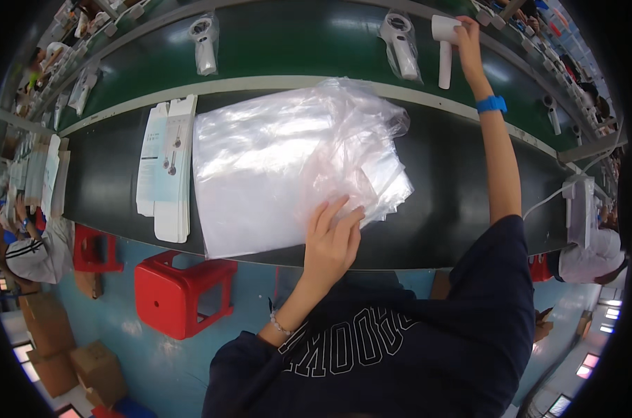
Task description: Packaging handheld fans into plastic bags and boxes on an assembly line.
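- Clear plastic bags (288, 160) lie heaped mid-frame on the dark counter (455, 209).
- Left hand (332, 240) rests on the heap's lower right edge, fingers (330, 212) spread flat.
- Right hand (467, 43), upper right, grips a white handheld device (444, 49) over the green conveyor belt (295, 42).
- Flat white cartons (166, 167) lie just left of the bags.

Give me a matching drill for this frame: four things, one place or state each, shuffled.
Things:
1. left hand
2. right hand
3. red stool
4. flat cartons

Places or states:
A. on the floor below the bench edge
B. stacked left of the bag pile
C. resting on the clear plastic bags
D. gripping a white handheld device over the green belt

Pairs: 1-C, 2-D, 3-A, 4-B
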Motion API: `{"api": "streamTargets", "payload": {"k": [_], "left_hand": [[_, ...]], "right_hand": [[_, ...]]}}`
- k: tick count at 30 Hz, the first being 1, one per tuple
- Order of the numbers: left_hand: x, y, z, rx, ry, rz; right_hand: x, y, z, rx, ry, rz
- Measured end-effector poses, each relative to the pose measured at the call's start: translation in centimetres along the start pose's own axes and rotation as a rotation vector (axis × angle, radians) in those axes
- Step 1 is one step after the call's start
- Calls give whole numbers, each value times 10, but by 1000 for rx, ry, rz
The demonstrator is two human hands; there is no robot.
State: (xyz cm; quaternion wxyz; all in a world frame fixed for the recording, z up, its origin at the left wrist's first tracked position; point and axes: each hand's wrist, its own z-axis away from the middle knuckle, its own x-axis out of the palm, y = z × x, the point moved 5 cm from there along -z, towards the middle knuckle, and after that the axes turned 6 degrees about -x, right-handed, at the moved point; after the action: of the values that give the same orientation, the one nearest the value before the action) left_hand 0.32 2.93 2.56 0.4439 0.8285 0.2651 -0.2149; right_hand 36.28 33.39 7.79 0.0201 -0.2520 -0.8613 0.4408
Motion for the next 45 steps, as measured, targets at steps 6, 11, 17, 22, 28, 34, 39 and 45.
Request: {"api": "streamTargets", "payload": {"k": [6, 11, 17, 22, 28, 34, 39, 45], "left_hand": [[-2, 2, -4, 31, 36, 14], [-9, 13, -8, 49, 84, 28], [-3, 15, -18, -117, -30, 165], [4, 6, -22, -136, 17, 238], [1, 13, -30, -113, 95, 204], [2, 16, -36, -131, 140, 148], [7, 9, -37, -130, 138, 151], [7, 18, -34, -79, 120, 173]], "right_hand": [[-23, -46, 58, 33, 11, 70], [-23, -74, 117, 316, 24, -25], [-20, -84, 168, 608, -2, -582], [-31, -123, 202, 432, -218, -844], [-64, -186, 260, 384, -390, -913], [-61, -212, 293, 441, -376, -621], [-52, -208, 291, 397, -389, -517], [-44, -198, 291, 368, -398, -502]]}}
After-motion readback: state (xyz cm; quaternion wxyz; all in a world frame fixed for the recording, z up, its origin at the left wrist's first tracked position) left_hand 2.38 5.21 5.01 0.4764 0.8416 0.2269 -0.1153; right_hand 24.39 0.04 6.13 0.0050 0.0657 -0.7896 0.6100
